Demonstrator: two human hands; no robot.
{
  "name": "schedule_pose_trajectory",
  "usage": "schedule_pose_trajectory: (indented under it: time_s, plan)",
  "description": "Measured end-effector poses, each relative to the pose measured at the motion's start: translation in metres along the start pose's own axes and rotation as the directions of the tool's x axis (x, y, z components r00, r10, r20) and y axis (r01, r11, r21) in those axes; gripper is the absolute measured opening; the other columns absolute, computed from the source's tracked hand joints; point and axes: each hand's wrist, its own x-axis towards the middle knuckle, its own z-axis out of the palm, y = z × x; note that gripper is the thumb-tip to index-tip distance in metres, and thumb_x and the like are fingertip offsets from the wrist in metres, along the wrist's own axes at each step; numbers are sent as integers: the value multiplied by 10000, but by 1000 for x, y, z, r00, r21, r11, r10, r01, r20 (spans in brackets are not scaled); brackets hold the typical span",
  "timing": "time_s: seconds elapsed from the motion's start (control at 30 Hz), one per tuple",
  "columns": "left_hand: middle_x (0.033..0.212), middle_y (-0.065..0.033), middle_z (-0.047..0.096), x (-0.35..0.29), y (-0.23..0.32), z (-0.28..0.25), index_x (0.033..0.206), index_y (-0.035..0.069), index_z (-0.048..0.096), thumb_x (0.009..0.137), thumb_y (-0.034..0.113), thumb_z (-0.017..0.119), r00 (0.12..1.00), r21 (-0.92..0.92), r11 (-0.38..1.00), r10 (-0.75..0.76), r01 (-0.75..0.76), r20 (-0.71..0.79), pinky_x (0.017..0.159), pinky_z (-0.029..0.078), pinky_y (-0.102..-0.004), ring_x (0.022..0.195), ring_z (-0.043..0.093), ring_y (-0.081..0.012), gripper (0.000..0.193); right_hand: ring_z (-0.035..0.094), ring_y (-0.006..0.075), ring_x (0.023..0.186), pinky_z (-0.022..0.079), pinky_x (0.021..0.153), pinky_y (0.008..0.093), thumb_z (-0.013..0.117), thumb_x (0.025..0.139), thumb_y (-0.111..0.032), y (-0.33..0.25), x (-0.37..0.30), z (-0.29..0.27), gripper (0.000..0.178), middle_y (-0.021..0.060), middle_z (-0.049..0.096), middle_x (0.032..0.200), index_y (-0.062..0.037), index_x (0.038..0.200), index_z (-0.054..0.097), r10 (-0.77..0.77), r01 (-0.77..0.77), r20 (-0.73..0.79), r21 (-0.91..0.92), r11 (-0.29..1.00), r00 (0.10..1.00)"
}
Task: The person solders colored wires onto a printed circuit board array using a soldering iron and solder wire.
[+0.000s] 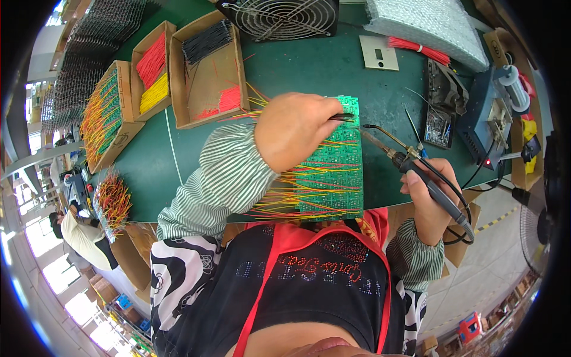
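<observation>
My left hand (296,128) is closed over the far part of a green circuit board panel (351,163), pinching a small bunch of black wires (343,118) whose ends point right. Red and yellow wires (285,199) stick out leftward from the panel's rows. My right hand (429,196) is wrapped round the grey handle of a soldering iron (443,199) with a thin feed tube (386,134) beside its tip. The iron's tip lies just right of the wire ends; whether it touches the board I cannot tell.
Cardboard trays of black (208,40), red (151,62) and yellow wires (156,94) stand at the far left. Wired boards (102,119) fill another box. A fan (285,18) sits at the back. To the right are a metal tray (439,128) and a blue soldering station (479,119).
</observation>
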Motion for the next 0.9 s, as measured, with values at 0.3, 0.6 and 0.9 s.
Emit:
schedule_pose_trajectory:
  time_s: [0.3, 0.6, 0.9]
  plan:
    - [764, -126, 579, 8, -8, 17, 820, 7, 595, 779, 170, 624, 999, -119, 992, -24, 29, 40, 623, 454, -385, 696, 571, -308, 171, 584, 91, 568, 457, 531, 203, 664, 739, -30, 5, 4, 0, 166, 58, 612, 663, 23, 868, 574, 27, -27, 5, 12, 1000, 1000]
    - [768, -132, 581, 8, -11, 18, 826, -3, 594, 775, 170, 630, 999, -162, 986, -41, 46, 32, 621, 450, -378, 694, 572, -306, 184, 589, 92, 568, 462, 534, 203, 662, 731, -20, 6, 7, 2, 167, 61, 616, 667, 19, 868, 577, 31, -31, 11, -4, 1000, 999]
    - [768, -132, 580, 8, -10, 18, 827, -4, 592, 775, 171, 629, 998, -154, 987, -44, 49, 39, 613, 450, -374, 690, 574, -305, 186, 579, 78, 583, 456, 541, 199, 670, 711, -15, 8, 9, 4, 175, 55, 622, 679, 14, 860, 582, 19, -19, 14, -43, 999, 1000]
